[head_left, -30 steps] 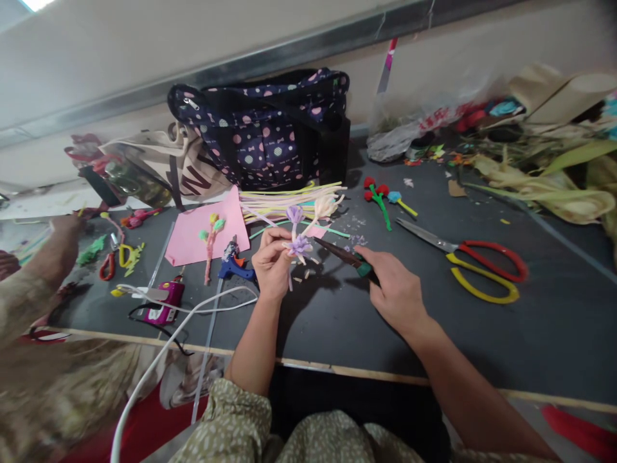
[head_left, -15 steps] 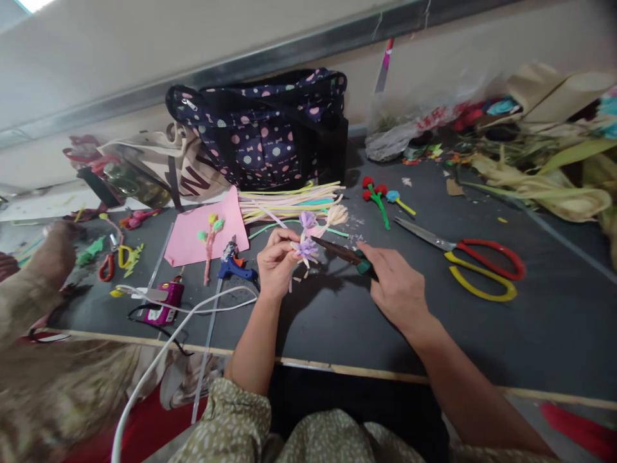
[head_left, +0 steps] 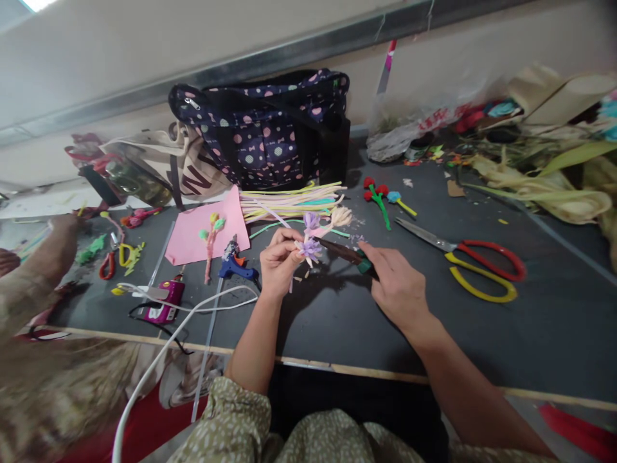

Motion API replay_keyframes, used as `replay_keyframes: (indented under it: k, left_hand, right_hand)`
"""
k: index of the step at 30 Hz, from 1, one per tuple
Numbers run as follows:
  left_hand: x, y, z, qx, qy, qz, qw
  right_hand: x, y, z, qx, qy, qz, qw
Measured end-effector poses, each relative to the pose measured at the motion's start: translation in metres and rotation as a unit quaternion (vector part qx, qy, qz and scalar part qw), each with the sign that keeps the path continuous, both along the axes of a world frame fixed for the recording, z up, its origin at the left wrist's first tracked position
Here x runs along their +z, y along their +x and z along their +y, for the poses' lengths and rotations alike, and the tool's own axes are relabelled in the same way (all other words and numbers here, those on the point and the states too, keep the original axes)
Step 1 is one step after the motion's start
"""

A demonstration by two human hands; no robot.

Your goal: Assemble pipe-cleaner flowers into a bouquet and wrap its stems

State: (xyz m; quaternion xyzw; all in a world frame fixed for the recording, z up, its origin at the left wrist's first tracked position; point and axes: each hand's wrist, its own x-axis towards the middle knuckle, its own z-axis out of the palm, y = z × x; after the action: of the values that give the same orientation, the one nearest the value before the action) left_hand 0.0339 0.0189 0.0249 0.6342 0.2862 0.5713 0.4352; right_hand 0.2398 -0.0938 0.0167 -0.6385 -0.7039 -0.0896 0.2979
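My left hand pinches a small bunch of pipe-cleaner flowers, lilac and cream, held upright above the dark table. My right hand grips dark scissors with green handles. Their blades point left and touch the lilac flower. Small lilac trimmings lie scattered on the table just beyond the flowers.
A spotted bag stands behind a bundle of pale pipe cleaners. Red-and-yellow scissors lie at right, red pom-pom stems beyond. Pink paper, glue guns and a white cable sit left. Another person's arm reaches in at far left.
My left hand has turned and shifted the flower bunch slightly to the right. The scissors stay at the lilac flower; the right hand has barely moved.
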Motion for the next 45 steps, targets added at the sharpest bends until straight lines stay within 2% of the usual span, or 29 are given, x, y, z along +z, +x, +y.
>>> replay_keyframes:
  k: [5,19,28,34,38,41,45]
  left_hand:
    - [0.0009,-0.0006,0.0000,-0.007,0.001,0.011,1.000]
    - [0.0025,0.0024,-0.0044,0.009,-0.057,0.003,0.998]
    - [0.0068,0.0022,-0.0063,-0.027,-0.097,-0.013,0.995]
    - [0.0039,0.0037,-0.0040,-0.023,-0.057,-0.015,0.998]
    - [0.0011,0.0018,-0.0010,0.005,-0.023,-0.004,1.000]
    - [0.0007,0.0004,0.0003,0.038,0.028,0.001,0.999]
    - [0.0021,-0.0008,-0.0003,0.083,0.098,0.032,0.991]
  right_hand:
    - [0.0006,-0.0001,-0.0006,-0.007,0.005,-0.015,1.000]
    - [-0.0031,0.0015,-0.0035,-0.066,0.045,-0.100,0.992]
    - [-0.0032,0.0043,-0.0015,-0.089,0.083,-0.103,0.987]
    - [-0.0058,0.0046,0.0020,-0.094,0.080,-0.097,0.988]
    - [-0.0073,0.0068,0.0033,-0.102,0.073,-0.066,0.990]
    - [-0.0065,0.0078,0.0033,-0.099,0.068,-0.024,0.992]
    - [-0.0053,0.0068,0.0025,-0.062,0.044,0.064,0.995]
